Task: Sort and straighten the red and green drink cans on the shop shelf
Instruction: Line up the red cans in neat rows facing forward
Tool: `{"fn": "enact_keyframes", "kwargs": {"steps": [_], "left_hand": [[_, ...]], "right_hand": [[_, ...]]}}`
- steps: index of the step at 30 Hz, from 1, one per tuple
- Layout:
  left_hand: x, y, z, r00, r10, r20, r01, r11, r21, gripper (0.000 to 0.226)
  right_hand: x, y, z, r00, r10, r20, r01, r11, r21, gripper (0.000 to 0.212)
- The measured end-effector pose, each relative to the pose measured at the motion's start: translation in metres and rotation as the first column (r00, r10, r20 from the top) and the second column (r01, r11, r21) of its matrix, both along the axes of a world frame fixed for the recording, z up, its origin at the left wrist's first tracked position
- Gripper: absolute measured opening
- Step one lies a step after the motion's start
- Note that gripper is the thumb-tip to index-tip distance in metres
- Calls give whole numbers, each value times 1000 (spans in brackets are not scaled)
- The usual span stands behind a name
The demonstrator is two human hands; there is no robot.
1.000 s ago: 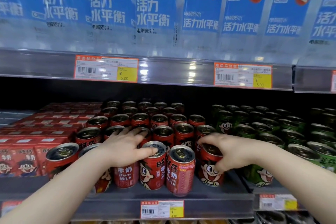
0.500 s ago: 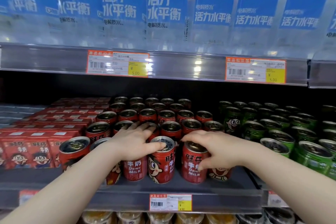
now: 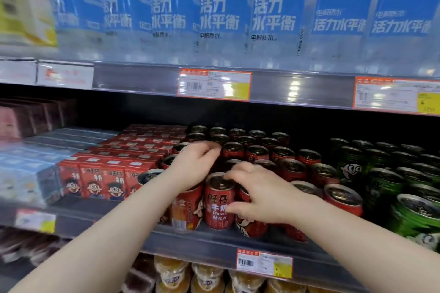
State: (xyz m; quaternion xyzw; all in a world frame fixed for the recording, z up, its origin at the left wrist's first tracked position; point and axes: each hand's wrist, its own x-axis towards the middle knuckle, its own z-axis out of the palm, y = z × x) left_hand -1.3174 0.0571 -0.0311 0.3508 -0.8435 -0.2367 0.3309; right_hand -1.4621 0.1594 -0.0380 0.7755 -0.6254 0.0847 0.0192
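Your right hand [image 3: 259,195] grips the front red can [image 3: 217,204], the one with "DRINK MILK" facing you. Its fingers [image 3: 235,170] curl over the top rim and the thumb presses on the label. That can stands upright at the front lip of the shelf [image 3: 114,223].

Touching the front red can on its left is a neighbour can [image 3: 188,209], turned so its barcode side faces out. On the right of the front red can, under your wrist, a face-print can [image 3: 250,227] shows a cartoon face.

Your left hand [image 3: 192,166] reaches in behind and to the left of the front red can. Its fingers bend down over the tops of the red cans [image 3: 258,151] in the rows there. The motion blur is heavy, so you cannot tell whether they hold a can or only rest on the lids.

The red cans fill the rows behind and to the right of the front red can. The green cans [image 3: 381,181] stand in their own block well to its right. Red cartons [image 3: 95,181] sit to its left. A price tag [image 3: 264,263] hangs on the shelf edge below and to its right. Blue-labelled bottles [image 3: 221,12] line the shelf above it.
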Motion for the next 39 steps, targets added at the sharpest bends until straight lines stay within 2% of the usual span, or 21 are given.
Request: {"fn": "enact_keyframes", "kwargs": {"steps": [2, 4, 6, 9, 11, 13, 16, 19, 22, 28, 35, 39], "left_hand": [[23, -4, -2, 985, 29, 168, -8, 992, -126, 42], [47, -5, -7, 941, 60, 332, 1, 984, -179, 72], [67, -9, -14, 903, 75, 424, 1, 984, -177, 100], [91, -19, -24, 867, 86, 491, -28, 992, -124, 127], [101, -23, -29, 854, 124, 505, -69, 990, -126, 112], [107, -25, -36, 828, 189, 528, -78, 971, -225, 96], [109, -23, -41, 801, 248, 545, -49, 934, -353, 85], [108, -26, -43, 835, 206, 511, -10, 933, -359, 97], [103, -26, -44, 824, 173, 540, 38, 934, -356, 108], [102, -29, -43, 854, 77, 514, 86, 955, -285, 81], [102, -38, -42, 859, 36, 511, 118, 957, -266, 85], [98, -31, -35, 854, 35, 519, 123, 956, -267, 101]], "right_hand": [[16, -14, -3, 999, 27, -24, -27, 1000, 3, 74], [30, -26, -5, 999, 27, -34, -26, 1000, 14, 79], [41, -37, -6, 999, 29, -33, -28, 999, 23, 83], [52, -49, -5, 998, 49, -37, -47, 997, 59, 85], [57, -54, -5, 998, 46, -42, -41, 995, 94, 87], [62, -56, -6, 998, 23, -50, -18, 994, 108, 88], [67, -55, -8, 999, -40, -28, 42, 995, 91, 84], [71, -54, -7, 987, -158, -21, 159, 987, 33, 80], [73, -53, -6, 967, -243, -70, 244, 970, 4, 82], [66, -45, 2, 988, -156, -1, 154, 973, 171, 89], [75, -49, -4, 975, -217, 43, 213, 973, 87, 81], [54, -37, 10, 963, -205, 173, 181, 973, 144, 81]]}}
